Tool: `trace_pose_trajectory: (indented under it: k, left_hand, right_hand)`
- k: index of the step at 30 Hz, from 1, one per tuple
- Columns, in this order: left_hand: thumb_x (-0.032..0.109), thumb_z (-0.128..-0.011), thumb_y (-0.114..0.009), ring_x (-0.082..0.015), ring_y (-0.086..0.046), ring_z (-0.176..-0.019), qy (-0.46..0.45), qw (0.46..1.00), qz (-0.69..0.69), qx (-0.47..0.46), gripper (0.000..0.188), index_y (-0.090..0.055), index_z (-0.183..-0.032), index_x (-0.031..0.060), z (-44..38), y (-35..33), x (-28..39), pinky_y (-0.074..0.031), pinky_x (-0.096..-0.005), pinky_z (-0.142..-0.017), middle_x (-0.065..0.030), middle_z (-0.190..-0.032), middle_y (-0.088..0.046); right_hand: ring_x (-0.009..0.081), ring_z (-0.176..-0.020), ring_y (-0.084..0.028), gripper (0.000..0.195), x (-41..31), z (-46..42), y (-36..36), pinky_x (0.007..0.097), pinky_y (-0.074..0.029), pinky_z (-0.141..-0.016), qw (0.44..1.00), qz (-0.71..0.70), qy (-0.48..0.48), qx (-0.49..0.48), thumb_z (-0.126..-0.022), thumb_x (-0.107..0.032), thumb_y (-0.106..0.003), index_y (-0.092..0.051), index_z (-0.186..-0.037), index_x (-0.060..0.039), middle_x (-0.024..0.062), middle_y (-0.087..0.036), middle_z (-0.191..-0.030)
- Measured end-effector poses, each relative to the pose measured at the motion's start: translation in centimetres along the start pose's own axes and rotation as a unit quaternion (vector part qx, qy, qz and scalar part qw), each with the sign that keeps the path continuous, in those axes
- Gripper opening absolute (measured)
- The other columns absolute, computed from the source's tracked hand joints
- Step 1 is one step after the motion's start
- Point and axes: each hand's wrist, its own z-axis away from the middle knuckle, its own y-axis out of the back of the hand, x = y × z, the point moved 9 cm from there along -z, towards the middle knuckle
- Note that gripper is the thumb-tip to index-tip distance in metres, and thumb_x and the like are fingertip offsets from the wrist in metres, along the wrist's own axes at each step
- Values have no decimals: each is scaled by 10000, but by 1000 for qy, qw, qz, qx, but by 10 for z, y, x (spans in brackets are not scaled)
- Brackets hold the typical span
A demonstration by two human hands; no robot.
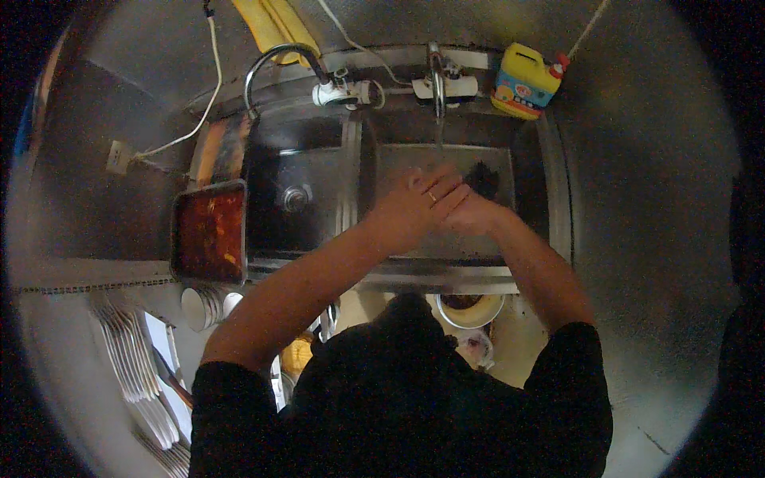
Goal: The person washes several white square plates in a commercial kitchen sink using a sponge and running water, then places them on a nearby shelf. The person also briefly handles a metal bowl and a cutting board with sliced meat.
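Note:
Both hands are together over the right basin (388, 245) of a steel double sink. The spread fingers of my left hand (412, 206), one wearing a ring, lie across my right hand (472, 214). No object shows between them, and blur hides most of the right fingers. Beyond them a chrome tap (438, 89) points down into the same basin; whether water runs is hard to tell. A dark, rough clump (483, 178) sits in the basin just past my right hand. I cannot tell what it is.
Left of the sink stands a metal tray (209, 233) of red, oily food. A curved tap (251, 77) serves the left basin (287, 227). Behind are a yellow detergent jug (526, 83) and yellow cloth or gloves (278, 27). Stacked plates (122, 346) and a white pot (470, 316) are nearer me.

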Motion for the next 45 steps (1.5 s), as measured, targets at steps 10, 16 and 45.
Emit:
trace_pose_trajectory:
  k: [10,16,45]
  left_hand:
    - [217,-836,-581,-412,-600,-964,357,891,175,-219,536,-410,-1318,56,23,-72,-67,-532,-476,-775,-248,-1077,-588]
    - [286,-844,-600,-370,-612,-941,270,834,475,-80,368,-561,-1132,60,51,-79,-54,-487,-471,-801,-191,-987,-634]
    - [293,-823,-616,-301,-649,-779,856,501,125,9,360,-479,-1078,78,708,-216,418,-534,-439,-656,-141,-1034,-585]
  right_hand:
    - [328,-966,-612,377,-4,-33,-7,437,-513,-806,930,360,75,-1,-765,-170,-673,-605,-1117,-53,158,-622,-1103]
    - [328,-998,-580,499,22,-46,116,432,-485,-836,744,624,179,155,-768,-269,-697,-535,-1184,-47,176,-584,-1092]
    - [300,-885,-614,500,-26,-118,-168,427,-512,-756,748,540,383,50,-834,-340,-637,-546,-1178,10,186,-611,-1045]
